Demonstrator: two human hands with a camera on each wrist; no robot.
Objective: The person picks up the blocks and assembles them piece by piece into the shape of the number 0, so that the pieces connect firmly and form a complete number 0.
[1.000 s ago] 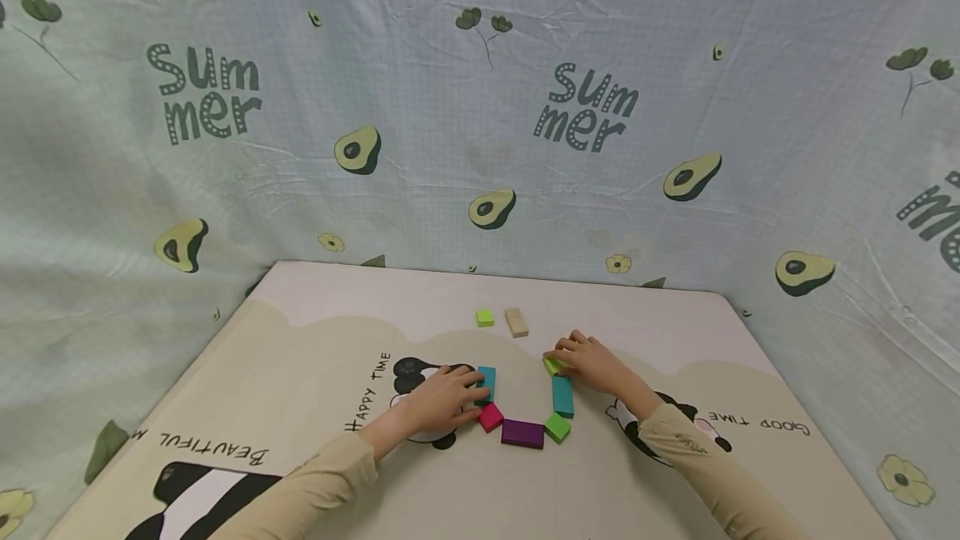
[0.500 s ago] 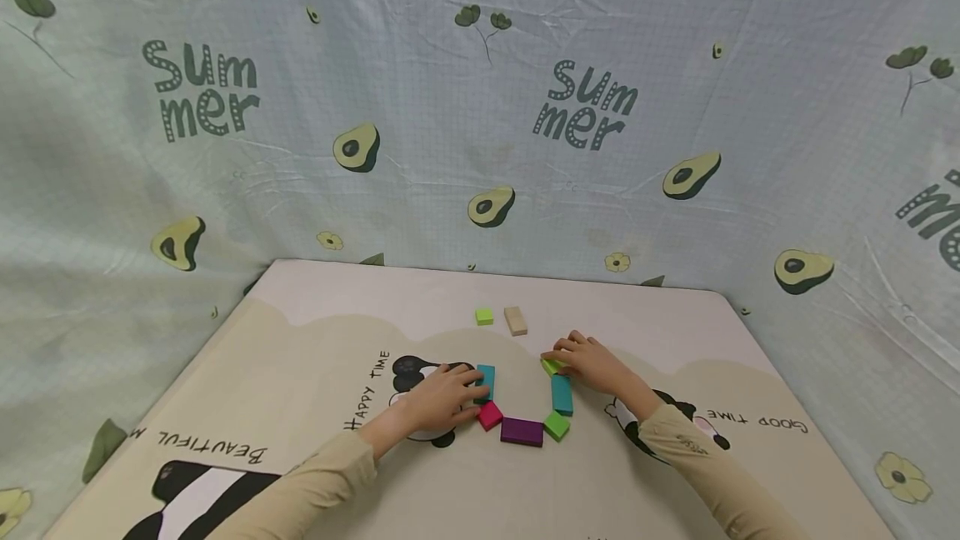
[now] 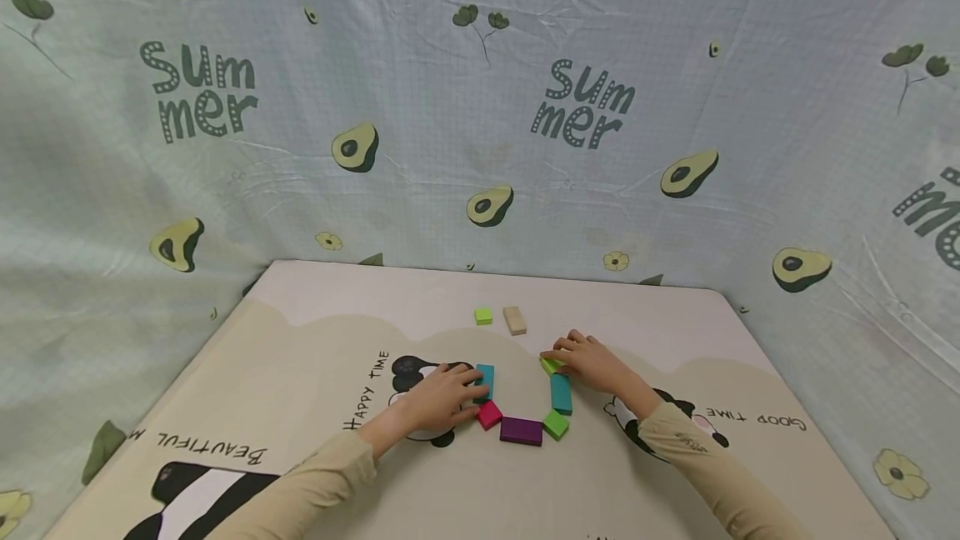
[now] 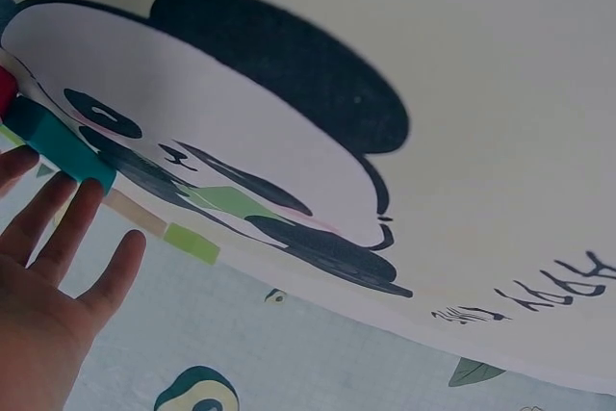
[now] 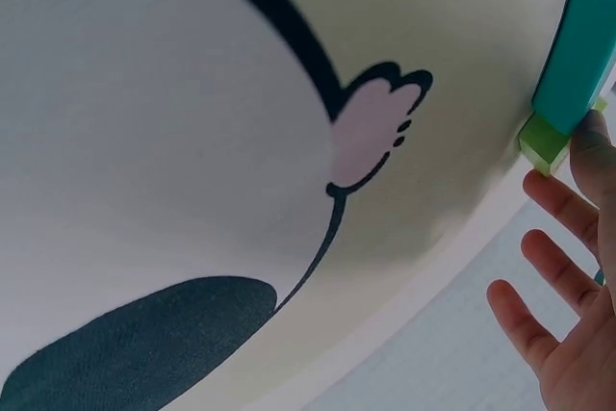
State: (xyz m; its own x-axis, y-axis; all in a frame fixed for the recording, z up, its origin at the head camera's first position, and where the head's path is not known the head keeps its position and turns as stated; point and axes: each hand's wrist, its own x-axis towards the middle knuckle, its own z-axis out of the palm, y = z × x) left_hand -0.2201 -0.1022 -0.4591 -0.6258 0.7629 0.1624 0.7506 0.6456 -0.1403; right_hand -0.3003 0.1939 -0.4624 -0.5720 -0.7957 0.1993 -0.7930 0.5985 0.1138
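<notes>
On the printed worktop (image 3: pixel 465 490), a U-shaped outline of small blocks, open at the far side. Left side: left teal block (image 3: pixel 486 375), with fingers of the left hand (image 3: pixel 442 398) laid on it — grip wide, digits spread and nearly straight. Right side: right teal block (image 3: pixel 561 395), with a lime block (image 3: pixel 550 365) at its far end; grip of the right hand (image 3: pixel 596 365) narrow, pinching the lime block between thumb and fingertip. Near side: pink block (image 3: pixel 489 415), purple block (image 3: pixel 521 431) and green block (image 3: pixel 556 424), pink and green turned at an angle. Beyond the outline, well apart: second lime block (image 3: pixel 483 316) and wooden block (image 3: pixel 514 320). Handling, by judgement: the step appears to be adjusting the lime block; best kept low, pinched lightly and eased along the surface without nudging its neighbour — the left fingers pressing only enough to steady theirs.
</notes>
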